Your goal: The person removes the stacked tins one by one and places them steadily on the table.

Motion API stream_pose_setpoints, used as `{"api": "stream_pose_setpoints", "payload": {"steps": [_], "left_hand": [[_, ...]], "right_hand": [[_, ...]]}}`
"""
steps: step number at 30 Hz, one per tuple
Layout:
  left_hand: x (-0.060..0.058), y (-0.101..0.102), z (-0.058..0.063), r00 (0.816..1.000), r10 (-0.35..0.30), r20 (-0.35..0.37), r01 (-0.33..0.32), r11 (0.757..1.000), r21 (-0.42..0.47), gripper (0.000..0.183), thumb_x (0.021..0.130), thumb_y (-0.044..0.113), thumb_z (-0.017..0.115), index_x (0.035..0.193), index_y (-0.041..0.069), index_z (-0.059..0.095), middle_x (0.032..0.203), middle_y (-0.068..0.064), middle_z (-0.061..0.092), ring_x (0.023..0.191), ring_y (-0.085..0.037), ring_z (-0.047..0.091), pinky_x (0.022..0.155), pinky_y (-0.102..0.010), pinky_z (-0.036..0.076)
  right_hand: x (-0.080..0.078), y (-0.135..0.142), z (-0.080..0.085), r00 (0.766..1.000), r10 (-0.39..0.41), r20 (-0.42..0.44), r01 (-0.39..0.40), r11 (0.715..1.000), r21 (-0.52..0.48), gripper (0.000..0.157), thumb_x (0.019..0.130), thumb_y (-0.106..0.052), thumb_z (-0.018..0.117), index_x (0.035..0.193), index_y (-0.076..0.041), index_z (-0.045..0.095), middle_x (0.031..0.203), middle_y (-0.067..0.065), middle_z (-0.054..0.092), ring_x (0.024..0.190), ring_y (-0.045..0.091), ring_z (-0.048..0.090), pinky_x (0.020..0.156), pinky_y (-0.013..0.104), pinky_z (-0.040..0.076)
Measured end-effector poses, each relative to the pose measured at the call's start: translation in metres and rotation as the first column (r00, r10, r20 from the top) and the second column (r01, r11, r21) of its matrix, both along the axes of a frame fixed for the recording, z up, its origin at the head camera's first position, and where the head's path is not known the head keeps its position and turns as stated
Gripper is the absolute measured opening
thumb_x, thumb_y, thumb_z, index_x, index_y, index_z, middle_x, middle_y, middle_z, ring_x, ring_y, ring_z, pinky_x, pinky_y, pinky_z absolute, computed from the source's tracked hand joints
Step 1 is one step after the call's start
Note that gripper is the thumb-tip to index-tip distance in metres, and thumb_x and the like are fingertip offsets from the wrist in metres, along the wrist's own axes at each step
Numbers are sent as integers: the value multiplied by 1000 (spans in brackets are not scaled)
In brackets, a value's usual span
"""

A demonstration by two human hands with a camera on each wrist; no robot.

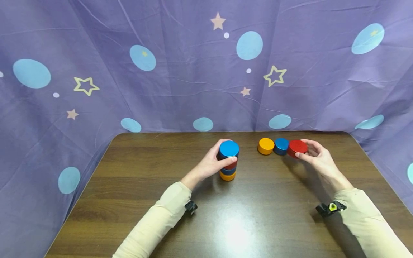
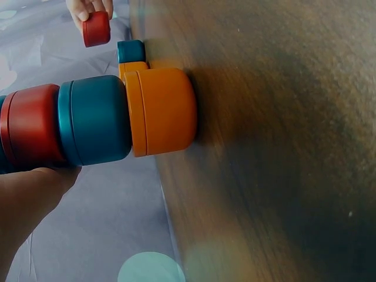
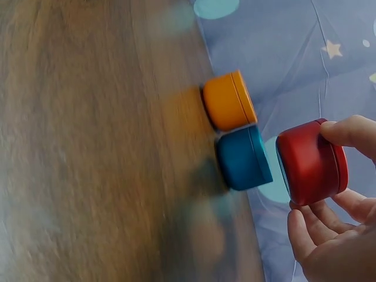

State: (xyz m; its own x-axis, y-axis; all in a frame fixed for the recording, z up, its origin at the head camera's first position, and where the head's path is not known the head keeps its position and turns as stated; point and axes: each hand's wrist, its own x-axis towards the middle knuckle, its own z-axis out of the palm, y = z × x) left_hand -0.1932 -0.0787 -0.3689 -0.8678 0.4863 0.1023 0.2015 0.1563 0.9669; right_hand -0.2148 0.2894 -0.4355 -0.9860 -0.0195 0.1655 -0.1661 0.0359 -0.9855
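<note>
Toward the middle of the table, an upright stack of round lidded tins has an orange tin at the bottom. Above it come a blue tin, a red tin and a second blue tin on top. My left hand grips the upper part of this stack, thumb across the front. Over to the right, my right hand holds another red tin between thumb and fingers, raised off the table. Just left of that tin, a blue tin and an orange tin stand side by side.
The brown wooden table ends at its back edge just behind the tins. A purple curtain with stars and blue ovals hangs behind it. Bright light reflects off the tabletop near the front middle.
</note>
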Motion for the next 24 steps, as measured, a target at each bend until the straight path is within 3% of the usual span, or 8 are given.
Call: {"api": "stream_pose_setpoints", "payload": {"steps": [7, 13, 18, 24], "left_hand": [[0, 0, 0, 1000, 3, 9, -3, 1000, -5, 52, 92, 6, 64, 138, -1, 40, 127, -21, 51, 113, -31, 51, 96, -45, 43], [-13, 1, -22, 1000, 7, 6, -7, 1000, 10, 55, 91, 7, 65, 140, 1, 39, 128, -19, 51, 114, -30, 51, 95, -44, 43], [-16, 1, -30, 1000, 16, -7, -16, 1000, 16, 56, 91, 12, 66, 141, 6, 40, 129, -17, 51, 114, -28, 51, 96, -44, 43], [-16, 0, -30, 1000, 22, -17, -22, 1000, 12, 55, 91, 15, 67, 140, 8, 42, 127, -15, 52, 113, -28, 52, 95, -45, 43]], "right_hand": [[-2, 8, -5, 1000, -20, 22, 20, 1000, -13, 42, 84, 7, 69, 120, -12, 56, 103, -16, 65, 94, -3, 60, 77, 9, 46], [-4, 15, -10, 998, -35, 43, 35, 999, -1, 42, 85, 5, 69, 118, -15, 56, 101, -16, 64, 93, -4, 60, 75, 9, 45], [-8, 19, -17, 996, -78, 46, 73, 993, 96, 43, 85, 6, 68, 120, -15, 53, 99, -20, 61, 91, -8, 58, 75, 8, 44], [-14, 18, -23, 992, -127, 27, 116, 959, 260, 50, 86, 2, 67, 130, 4, 45, 101, -21, 53, 90, -11, 54, 76, 9, 43]]}}
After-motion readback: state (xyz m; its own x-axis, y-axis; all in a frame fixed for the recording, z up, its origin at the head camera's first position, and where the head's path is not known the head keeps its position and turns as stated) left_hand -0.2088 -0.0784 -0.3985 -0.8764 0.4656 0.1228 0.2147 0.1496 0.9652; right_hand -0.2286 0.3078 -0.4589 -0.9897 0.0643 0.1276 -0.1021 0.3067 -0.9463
